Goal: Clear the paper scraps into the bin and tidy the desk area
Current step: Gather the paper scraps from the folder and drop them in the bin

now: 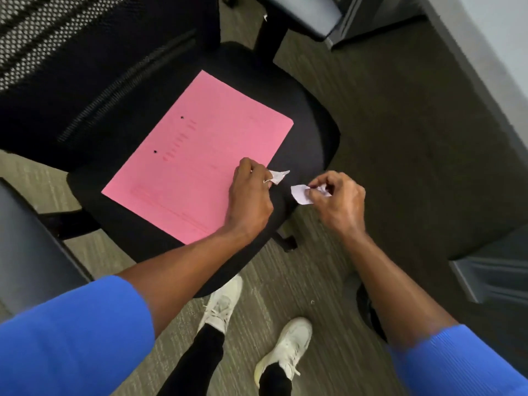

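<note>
Collection is underway: left hand (pixel 250 192) and right hand (pixel 337 200) each pinch a white paper scrap (pixel 277 176) over the chair seat's front edge (pixel 323 132), no bin in view, pink folder (pixel 200 155) unmoved.

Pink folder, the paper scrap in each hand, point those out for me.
pink folder (pixel 200 155), head view, middle of its cover.
left-hand scrap (pixel 278 176), head view, white part past the fingers.
right-hand scrap (pixel 300 194), head view, flat part left of the fingertips.

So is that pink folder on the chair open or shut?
Shut, it seems. The pink folder lies flat on the chair seat as one closed rectangle, no inner pages showing.
</note>
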The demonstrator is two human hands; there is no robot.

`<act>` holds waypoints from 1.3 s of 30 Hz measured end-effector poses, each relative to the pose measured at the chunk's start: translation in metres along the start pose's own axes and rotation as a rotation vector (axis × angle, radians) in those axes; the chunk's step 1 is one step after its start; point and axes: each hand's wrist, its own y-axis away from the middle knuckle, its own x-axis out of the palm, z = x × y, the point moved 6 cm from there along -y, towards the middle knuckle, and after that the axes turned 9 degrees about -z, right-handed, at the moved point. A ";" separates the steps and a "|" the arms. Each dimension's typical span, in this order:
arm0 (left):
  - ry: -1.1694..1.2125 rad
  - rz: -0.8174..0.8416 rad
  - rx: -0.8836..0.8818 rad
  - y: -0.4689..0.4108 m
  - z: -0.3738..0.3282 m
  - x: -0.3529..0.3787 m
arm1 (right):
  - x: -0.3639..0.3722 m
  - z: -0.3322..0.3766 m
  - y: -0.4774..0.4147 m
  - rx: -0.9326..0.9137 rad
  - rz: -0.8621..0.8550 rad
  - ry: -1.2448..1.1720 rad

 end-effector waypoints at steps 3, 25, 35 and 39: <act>0.044 0.032 0.037 0.022 -0.025 0.025 | -0.023 -0.049 0.031 0.133 -0.033 -0.029; -0.044 0.736 -0.068 0.229 -0.153 0.270 | -0.130 -0.355 0.196 0.742 -0.272 -0.030; -0.140 0.898 0.052 0.285 -0.169 0.362 | -0.112 -0.480 0.223 0.839 -0.222 -0.001; -0.165 0.938 0.008 0.303 -0.161 0.386 | -0.118 -0.478 0.219 0.850 -0.184 -0.012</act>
